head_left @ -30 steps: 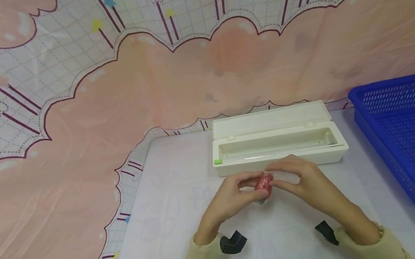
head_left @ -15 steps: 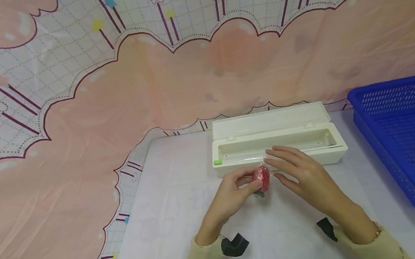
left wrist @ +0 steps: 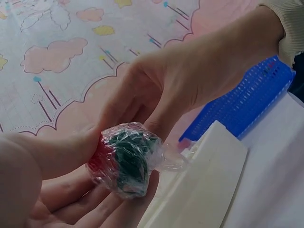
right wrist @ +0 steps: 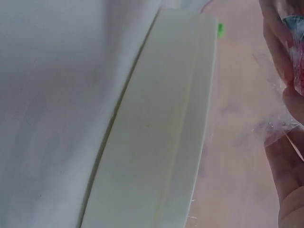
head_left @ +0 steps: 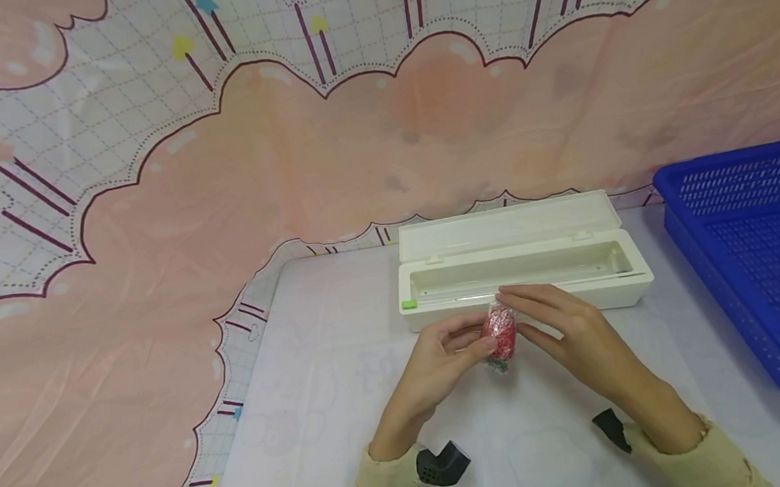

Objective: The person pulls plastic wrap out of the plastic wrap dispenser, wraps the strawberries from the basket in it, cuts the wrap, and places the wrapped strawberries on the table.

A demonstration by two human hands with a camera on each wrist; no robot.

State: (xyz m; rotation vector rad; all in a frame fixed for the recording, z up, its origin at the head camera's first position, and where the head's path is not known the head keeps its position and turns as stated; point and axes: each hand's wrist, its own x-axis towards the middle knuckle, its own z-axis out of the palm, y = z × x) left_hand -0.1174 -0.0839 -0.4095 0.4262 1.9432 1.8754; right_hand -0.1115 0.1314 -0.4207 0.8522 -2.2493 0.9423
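A small red thing with a dark green end, strawberry-like (head_left: 501,334), is wrapped in crinkled clear plastic film. My left hand (head_left: 436,367) grips it between thumb and fingers, above the white table. In the left wrist view, its green end (left wrist: 130,161) faces the camera and a loose tail of film (left wrist: 173,159) sticks out to the side. My right hand (head_left: 582,339) reaches in from the other side, fingers extended, fingertips right at the film on the far end. The right wrist view shows loose film (right wrist: 280,124) at those fingertips.
Behind the hands stands a long white film dispenser box (head_left: 527,301), its lid (head_left: 507,225) raised and a green slider (head_left: 409,304) at its left end. A blue perforated basket (head_left: 734,275) stands to the right. Patterned cloth (head_left: 355,161) hangs behind the table.
The right fingers lifted off the wrapped thing and spread, then came back to its far end. The left hand keeps its grip and has turned the wrapped thing more upright, showing more of it.
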